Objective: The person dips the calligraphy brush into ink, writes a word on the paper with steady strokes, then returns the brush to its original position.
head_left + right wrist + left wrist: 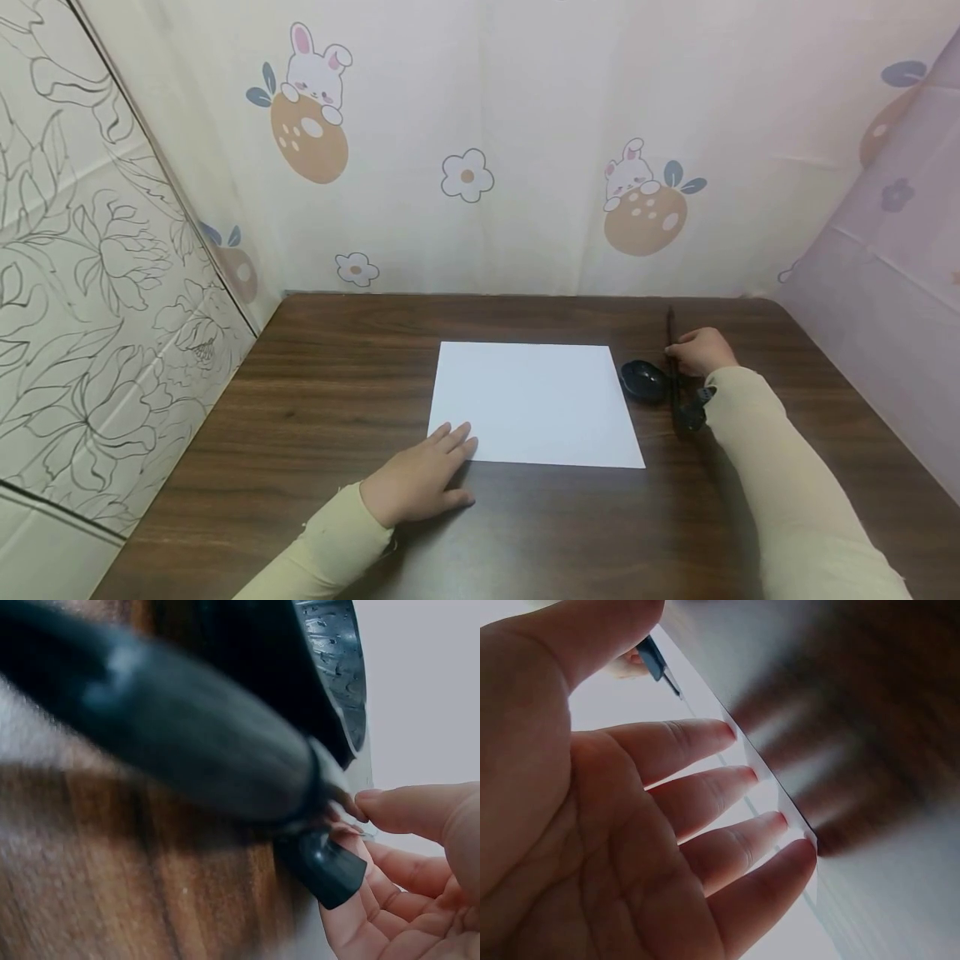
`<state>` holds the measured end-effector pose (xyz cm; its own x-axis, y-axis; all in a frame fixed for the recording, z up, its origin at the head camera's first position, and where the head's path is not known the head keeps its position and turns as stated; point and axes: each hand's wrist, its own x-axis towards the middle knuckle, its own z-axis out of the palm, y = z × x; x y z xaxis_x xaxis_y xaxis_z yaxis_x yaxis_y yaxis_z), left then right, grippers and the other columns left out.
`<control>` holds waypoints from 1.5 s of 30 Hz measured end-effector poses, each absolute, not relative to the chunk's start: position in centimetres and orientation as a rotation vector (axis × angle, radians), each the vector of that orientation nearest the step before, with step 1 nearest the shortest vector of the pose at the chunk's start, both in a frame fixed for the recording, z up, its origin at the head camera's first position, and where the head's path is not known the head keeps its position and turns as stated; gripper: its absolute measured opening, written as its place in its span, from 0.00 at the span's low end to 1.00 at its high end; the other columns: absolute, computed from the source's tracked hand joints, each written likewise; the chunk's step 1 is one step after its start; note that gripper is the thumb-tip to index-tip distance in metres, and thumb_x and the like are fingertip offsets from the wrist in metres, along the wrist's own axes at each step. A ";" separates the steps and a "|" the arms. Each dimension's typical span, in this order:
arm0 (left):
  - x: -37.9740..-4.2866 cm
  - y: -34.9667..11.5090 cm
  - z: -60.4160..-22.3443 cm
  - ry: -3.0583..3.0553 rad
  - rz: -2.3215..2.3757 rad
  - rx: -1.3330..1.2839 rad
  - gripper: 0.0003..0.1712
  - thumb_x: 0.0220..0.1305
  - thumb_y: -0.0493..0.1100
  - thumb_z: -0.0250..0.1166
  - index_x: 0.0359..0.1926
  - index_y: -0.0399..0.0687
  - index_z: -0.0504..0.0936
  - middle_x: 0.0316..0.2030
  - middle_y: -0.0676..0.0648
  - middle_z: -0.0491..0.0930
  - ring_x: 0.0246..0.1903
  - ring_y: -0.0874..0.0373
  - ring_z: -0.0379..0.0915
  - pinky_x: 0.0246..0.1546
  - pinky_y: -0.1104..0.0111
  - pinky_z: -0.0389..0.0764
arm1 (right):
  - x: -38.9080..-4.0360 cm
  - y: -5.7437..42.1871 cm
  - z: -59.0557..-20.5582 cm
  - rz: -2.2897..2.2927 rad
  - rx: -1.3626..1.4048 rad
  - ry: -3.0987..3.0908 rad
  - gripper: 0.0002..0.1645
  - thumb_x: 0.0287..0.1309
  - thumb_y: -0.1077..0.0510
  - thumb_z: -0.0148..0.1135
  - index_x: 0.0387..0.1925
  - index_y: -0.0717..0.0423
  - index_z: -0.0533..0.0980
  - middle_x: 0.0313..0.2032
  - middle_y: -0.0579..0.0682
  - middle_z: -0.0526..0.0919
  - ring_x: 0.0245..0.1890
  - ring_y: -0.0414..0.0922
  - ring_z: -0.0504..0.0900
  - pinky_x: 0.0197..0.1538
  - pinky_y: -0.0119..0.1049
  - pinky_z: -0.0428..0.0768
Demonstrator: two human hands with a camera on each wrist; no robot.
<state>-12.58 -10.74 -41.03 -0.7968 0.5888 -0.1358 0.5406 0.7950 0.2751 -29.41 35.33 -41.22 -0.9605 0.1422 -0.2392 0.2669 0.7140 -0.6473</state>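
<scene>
A white sheet of paper lies on the wooden table. My left hand rests with straight, spread fingers on its lower left corner. To the right of the sheet, my right hand pinches the slender dark handle of a brush between thumb and fingers. In the right wrist view the brush's thick dark head points back toward the wrist, blurred. Just left of the brush stands a small black dish, with wet-looking drops inside it in the right wrist view. A small glossy black piece shows beneath the brush; its kind is unclear.
The brown table ends at the back against a curtain printed with rabbits and flowers. A white panel with line-drawn flowers borders the left side. Lilac-tinted cloth hangs along the right.
</scene>
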 end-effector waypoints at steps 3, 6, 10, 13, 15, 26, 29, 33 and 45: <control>-12.6 -10.7 -41.1 2.771 0.329 0.887 0.41 0.63 0.58 0.65 0.70 0.44 0.67 0.73 0.42 0.60 0.73 0.41 0.55 0.67 0.50 0.68 | -29.4 35.4 -41.1 -1.100 0.322 2.729 0.34 0.64 0.58 0.57 0.60 0.82 0.63 0.53 0.76 0.72 0.39 0.52 0.85 0.42 0.43 0.87; -12.6 -10.8 -41.1 2.776 0.328 0.891 0.41 0.62 0.58 0.65 0.70 0.44 0.67 0.73 0.42 0.60 0.73 0.41 0.55 0.67 0.50 0.68 | -29.4 35.5 -41.0 -1.118 0.320 2.711 0.34 0.64 0.58 0.56 0.61 0.83 0.62 0.53 0.76 0.72 0.41 0.54 0.84 0.43 0.43 0.87; -12.6 -10.8 -41.2 2.778 0.332 0.889 0.41 0.62 0.58 0.65 0.70 0.44 0.67 0.73 0.42 0.60 0.73 0.41 0.55 0.67 0.50 0.69 | -29.4 35.6 -40.7 -1.132 0.329 2.694 0.34 0.65 0.59 0.55 0.62 0.82 0.61 0.56 0.76 0.69 0.48 0.60 0.81 0.44 0.43 0.87; -12.6 -10.7 -41.2 2.774 0.331 0.887 0.41 0.62 0.58 0.65 0.70 0.44 0.67 0.73 0.42 0.60 0.73 0.41 0.55 0.67 0.50 0.68 | -29.4 35.7 -40.4 -1.142 0.330 2.691 0.34 0.65 0.58 0.53 0.63 0.81 0.61 0.58 0.76 0.68 0.52 0.63 0.79 0.46 0.43 0.87; -12.6 -10.7 -41.2 2.771 0.330 0.885 0.41 0.62 0.58 0.65 0.70 0.44 0.66 0.74 0.42 0.60 0.73 0.41 0.55 0.68 0.50 0.68 | -29.4 35.7 -40.1 -1.145 0.329 2.691 0.35 0.66 0.57 0.53 0.64 0.81 0.60 0.59 0.76 0.67 0.53 0.63 0.78 0.46 0.43 0.87; -12.6 -10.6 -41.2 2.769 0.321 0.883 0.41 0.62 0.58 0.65 0.70 0.44 0.66 0.74 0.42 0.60 0.73 0.42 0.55 0.69 0.51 0.66 | -29.6 35.9 -37.8 -1.193 0.260 2.689 0.41 0.67 0.54 0.50 0.69 0.79 0.51 0.63 0.78 0.62 0.58 0.65 0.74 0.50 0.45 0.85; -12.6 -10.6 -41.1 2.769 0.321 0.884 0.41 0.63 0.58 0.65 0.70 0.44 0.66 0.74 0.42 0.60 0.73 0.41 0.55 0.69 0.51 0.66 | -29.5 35.6 -37.1 -1.224 0.251 2.691 0.41 0.69 0.54 0.48 0.70 0.78 0.49 0.64 0.78 0.61 0.60 0.68 0.71 0.52 0.47 0.84; -12.6 -10.6 -41.1 2.768 0.322 0.887 0.41 0.63 0.58 0.65 0.70 0.44 0.66 0.73 0.42 0.60 0.73 0.41 0.55 0.69 0.51 0.66 | -29.3 35.3 -36.3 -1.274 0.266 2.709 0.40 0.69 0.52 0.47 0.71 0.75 0.50 0.62 0.76 0.63 0.57 0.65 0.73 0.53 0.50 0.83; -12.6 -10.5 -41.0 2.752 0.322 0.865 0.41 0.63 0.58 0.65 0.71 0.44 0.65 0.74 0.42 0.59 0.73 0.41 0.54 0.69 0.50 0.66 | -29.1 34.1 -34.0 -1.245 0.324 2.938 0.37 0.70 0.40 0.41 0.65 0.66 0.60 0.51 0.67 0.73 0.40 0.53 0.80 0.35 0.39 0.80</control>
<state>-12.56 -10.53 -40.96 -0.7965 0.5834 -0.1585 0.5310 0.8005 0.2780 -29.11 34.13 -33.99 -0.9774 0.2106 -0.0182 0.1596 0.6786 -0.7170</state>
